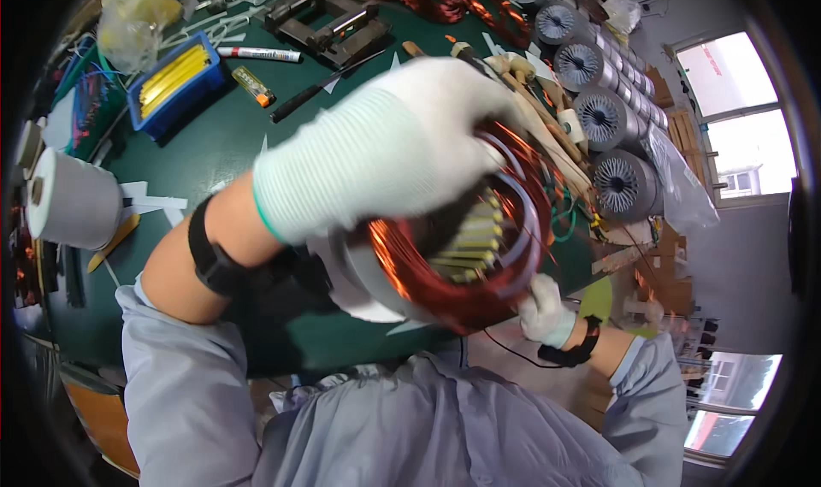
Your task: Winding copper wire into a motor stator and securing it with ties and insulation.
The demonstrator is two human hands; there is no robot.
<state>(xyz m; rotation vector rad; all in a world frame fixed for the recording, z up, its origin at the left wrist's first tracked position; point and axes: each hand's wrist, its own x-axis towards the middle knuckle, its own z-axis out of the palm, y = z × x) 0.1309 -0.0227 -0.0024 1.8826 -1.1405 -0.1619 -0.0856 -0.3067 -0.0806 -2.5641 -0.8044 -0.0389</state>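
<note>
A motor stator (398, 265) with red-brown copper windings (462, 303) lies on the green table before me. Yellow-edged slot strips (475, 241) line its bore, and a pale ring runs along the winding's right side. My left hand (419, 136), in a white knit glove, reaches over the top of the stator. Its fingers curl down onto the copper coil at the far right side, slightly blurred and partly hidden. At the near right rim, my gloved right hand (545, 312) is closed against the winding's edge, its fingertips partly out of sight.
A blue box (171, 102) of yellow strips, a marker (258, 54), a cutter (253, 87) and a black-handled tool (295, 102) lie far left. A white spool (75, 198) stands left. Wooden-handled tools (547, 111) and several grey slotted cores (617, 183) line the right.
</note>
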